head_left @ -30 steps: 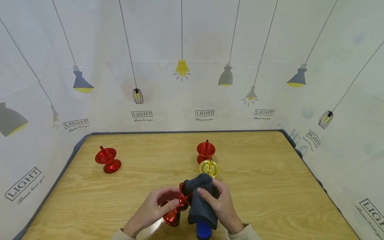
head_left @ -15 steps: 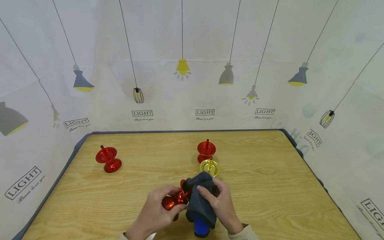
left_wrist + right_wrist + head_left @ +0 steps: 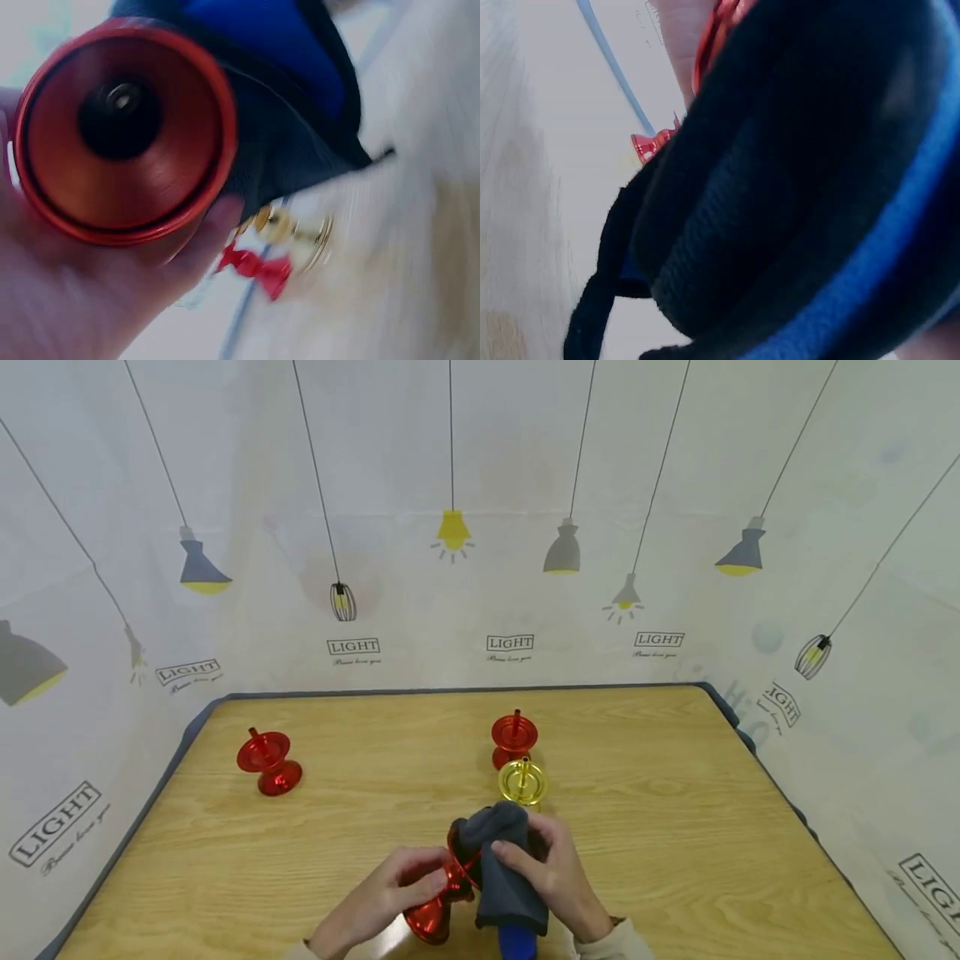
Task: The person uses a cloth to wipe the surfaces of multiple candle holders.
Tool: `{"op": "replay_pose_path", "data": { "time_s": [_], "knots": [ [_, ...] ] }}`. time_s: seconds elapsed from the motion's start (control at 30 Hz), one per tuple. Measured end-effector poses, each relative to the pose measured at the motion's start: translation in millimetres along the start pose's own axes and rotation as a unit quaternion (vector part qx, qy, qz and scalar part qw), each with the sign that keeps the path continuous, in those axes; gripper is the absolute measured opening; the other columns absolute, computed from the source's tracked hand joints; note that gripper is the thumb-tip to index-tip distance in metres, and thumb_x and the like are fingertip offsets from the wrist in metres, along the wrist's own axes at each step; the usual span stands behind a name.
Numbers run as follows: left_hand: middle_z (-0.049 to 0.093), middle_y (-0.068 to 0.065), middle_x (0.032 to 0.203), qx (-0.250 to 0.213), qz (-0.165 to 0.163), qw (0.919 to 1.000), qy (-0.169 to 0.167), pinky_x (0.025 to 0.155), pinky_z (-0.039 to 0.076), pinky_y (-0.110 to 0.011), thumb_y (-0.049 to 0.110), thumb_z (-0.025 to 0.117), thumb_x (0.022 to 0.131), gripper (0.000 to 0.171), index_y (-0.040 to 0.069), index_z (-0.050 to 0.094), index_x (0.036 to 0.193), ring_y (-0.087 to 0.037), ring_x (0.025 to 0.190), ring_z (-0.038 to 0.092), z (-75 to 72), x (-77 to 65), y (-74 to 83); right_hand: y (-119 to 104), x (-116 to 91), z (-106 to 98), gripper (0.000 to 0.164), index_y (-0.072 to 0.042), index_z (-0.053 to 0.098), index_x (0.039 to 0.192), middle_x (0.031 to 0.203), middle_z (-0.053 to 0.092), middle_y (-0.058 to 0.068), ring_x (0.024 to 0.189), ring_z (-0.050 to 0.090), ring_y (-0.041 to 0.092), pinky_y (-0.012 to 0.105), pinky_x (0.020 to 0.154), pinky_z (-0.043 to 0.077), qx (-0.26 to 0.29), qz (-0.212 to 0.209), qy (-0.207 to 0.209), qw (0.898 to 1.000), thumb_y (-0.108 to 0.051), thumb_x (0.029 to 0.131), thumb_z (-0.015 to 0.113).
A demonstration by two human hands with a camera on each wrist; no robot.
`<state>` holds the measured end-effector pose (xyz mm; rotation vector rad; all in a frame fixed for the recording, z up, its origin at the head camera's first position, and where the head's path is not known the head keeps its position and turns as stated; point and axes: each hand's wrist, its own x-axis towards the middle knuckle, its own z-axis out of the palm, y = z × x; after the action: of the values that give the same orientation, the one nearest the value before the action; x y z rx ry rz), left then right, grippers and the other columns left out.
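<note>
My left hand (image 3: 386, 889) grips a shiny red candle holder (image 3: 431, 920) by its stem, tilted, with its flared base toward my body. In the left wrist view the hollow underside of its base (image 3: 191, 112) faces the camera. A dark grey cloth (image 3: 512, 885) with a blue part (image 3: 517, 942) is pinched in my right hand (image 3: 558, 885), thumb on top. Part of the cloth sits against the dish end of the holder and covers some of it. In the right wrist view, the folded dark cloth (image 3: 727, 195) fills most of the picture.
Just beyond my hands stands a gold candle holder (image 3: 522, 783), with a red candle holder (image 3: 514, 735) right behind it. Another red candle holder (image 3: 270, 764) stands at the table's left. White printed curtains (image 3: 420, 602) surround the wooden table (image 3: 675, 777) at the back and sides.
My left hand turned the red candle holder, lifting its base, then tipped the base back down toward me. The cloth shifted slightly with my right hand. The standing candle holders stayed put.
</note>
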<state>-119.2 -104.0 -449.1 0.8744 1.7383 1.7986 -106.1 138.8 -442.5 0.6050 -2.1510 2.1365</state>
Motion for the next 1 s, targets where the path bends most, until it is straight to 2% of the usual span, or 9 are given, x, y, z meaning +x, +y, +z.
{"op": "replay_pose_path", "data": {
  "time_s": [0.1,0.17,0.27,0.37,0.47,0.6,0.67,0.73,1.0],
  "knots": [
    [0.071,-0.014,0.110,0.200,0.038,0.9721,0.116,0.080,0.059,-0.024,0.018,0.069,0.097,0.031,0.003,0.065,0.123,-0.008,0.094,0.070,13.4,0.3,6.5,-2,0,3,0.016,0.000,0.071,0.109,0.098,0.073,0.007,0.082,0.068,0.011,0.029,0.073,0.058,-0.031,0.016,0.058,0.998,-0.006,0.094,0.067],
    [0.071,-0.006,0.105,0.348,0.092,0.9146,0.185,0.075,0.060,-0.025,0.017,0.083,0.085,0.039,0.005,0.066,0.119,-0.008,0.090,0.069,22.2,2.9,6.5,-4,1,8,0.016,0.000,0.071,0.107,0.097,0.073,0.011,0.081,0.068,0.011,0.028,0.072,0.058,-0.041,0.028,0.099,0.994,-0.006,0.093,0.070],
    [0.071,-0.002,0.097,0.510,0.172,0.8001,0.266,0.075,0.060,-0.030,0.011,0.094,0.068,0.051,0.003,0.068,0.111,-0.011,0.085,0.067,30.3,7.3,3.3,-7,3,13,0.015,0.000,0.072,0.105,0.096,0.073,0.015,0.079,0.068,0.012,0.028,0.071,0.058,-0.045,0.036,0.140,0.988,-0.006,0.091,0.072],
    [0.072,-0.003,0.092,0.554,0.190,0.7548,0.296,0.076,0.059,-0.035,0.010,0.097,0.061,0.053,0.002,0.068,0.105,-0.012,0.082,0.068,32.6,8.7,3.2,-7,4,15,0.015,0.000,0.072,0.104,0.095,0.073,0.016,0.078,0.069,0.012,0.028,0.069,0.058,-0.041,0.039,0.141,0.988,-0.007,0.091,0.072],
    [0.073,0.000,0.091,0.520,0.161,0.7903,0.281,0.076,0.059,-0.032,0.014,0.095,0.066,0.048,0.006,0.069,0.105,-0.008,0.081,0.067,31.7,5.2,6.9,-5,2,10,0.016,0.002,0.071,0.107,0.095,0.073,0.012,0.078,0.068,0.011,0.029,0.068,0.058,-0.042,0.028,0.102,0.993,-0.007,0.093,0.070],
    [0.075,0.000,0.097,0.331,0.065,0.9263,0.169,0.075,0.059,-0.025,0.021,0.083,0.086,0.030,0.011,0.070,0.111,-0.006,0.086,0.068,23.8,1.5,13.1,-2,0,-1,0.015,0.001,0.070,0.107,0.095,0.072,0.002,0.079,0.066,0.009,0.028,0.068,0.057,-0.028,0.009,0.036,0.999,-0.004,0.094,0.066],
    [0.075,-0.003,0.101,0.217,0.014,0.9700,0.110,0.076,0.059,-0.024,0.021,0.074,0.094,0.023,0.012,0.071,0.115,-0.007,0.091,0.069,17.1,0.7,13.5,-1,0,-6,0.015,-0.001,0.071,0.108,0.096,0.073,-0.001,0.081,0.066,0.008,0.027,0.069,0.056,-0.014,-0.002,0.004,1.000,-0.003,0.094,0.065],
    [0.075,-0.006,0.107,0.148,-0.003,0.9874,0.056,0.082,0.059,-0.028,0.018,0.065,0.100,0.021,0.012,0.071,0.119,-0.011,0.098,0.070,10.0,0.0,11.6,0,0,-8,0.018,-0.001,0.071,0.110,0.099,0.073,-0.002,0.085,0.067,0.009,0.027,0.072,0.057,0.000,-0.019,-0.023,1.000,0.000,0.093,0.065],
    [0.073,0.000,0.115,0.025,0.031,0.9992,-0.007,0.092,0.056,-0.030,0.011,0.051,0.106,0.028,0.000,0.066,0.126,-0.011,0.105,0.066,-11.8,-12.1,1.5,-2,0,-9,0.018,0.003,0.068,0.112,0.099,0.073,-0.005,0.086,0.067,0.008,0.027,0.073,0.057,0.036,-0.032,0.017,0.999,0.002,0.095,0.062]
  ]
}}
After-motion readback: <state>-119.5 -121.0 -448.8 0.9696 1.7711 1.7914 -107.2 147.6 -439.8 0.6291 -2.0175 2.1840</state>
